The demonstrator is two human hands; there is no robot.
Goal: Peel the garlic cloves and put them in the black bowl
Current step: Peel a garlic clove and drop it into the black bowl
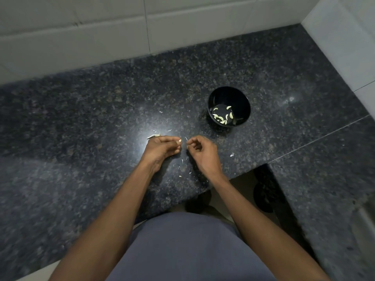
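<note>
Over the dark speckled surface (101, 122), the left hand (162, 148) pinches a pale garlic clove (179, 140) at its fingertips, grip curled tight around it. Just beside it, the right hand (203, 153) has thumb and forefinger pinched on a thin sliver of peel (186, 138). The black bowl (228, 106) sits beyond the right hand, peeled cloves (222, 116) lying inside. Bits of skin (232, 155) litter the surface.

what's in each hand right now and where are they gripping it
The left hand pinches a garlic clove at its fingertips, only the clove's tip showing. The right hand pinches a thin sliver of peel between thumb and forefinger.
</note>
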